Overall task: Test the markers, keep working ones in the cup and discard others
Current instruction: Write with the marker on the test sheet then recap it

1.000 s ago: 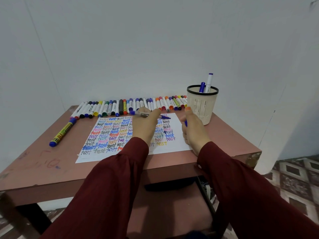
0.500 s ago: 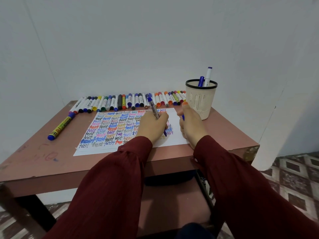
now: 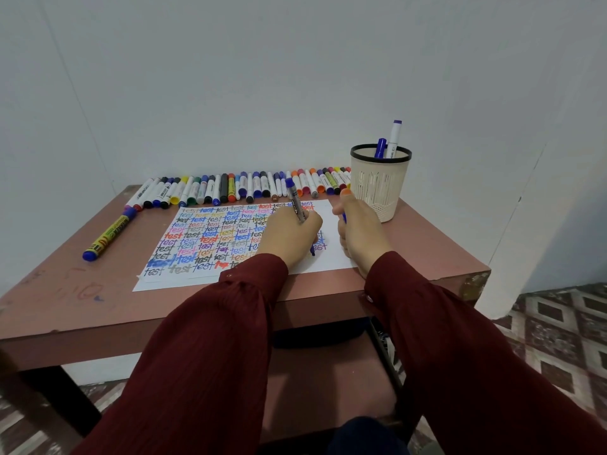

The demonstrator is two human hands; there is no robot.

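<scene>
Marker (image 3: 296,205): gripped in left hand (image 3: 289,239), tip on paper (image 3: 328,262), barrel leaning far. Cup (image 3: 377,188): far right, just beyond right hand (image 3: 361,234), which pinches a blue cap (image 3: 344,218).

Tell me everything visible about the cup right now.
The cup is beige, plastic-looking, with a black rim, slotted walls and a mesh base band. It stands upright at the far right corner of the table, holding a blue marker and a taller white marker. The right hand sits just left of it; contact is unclear.
</scene>
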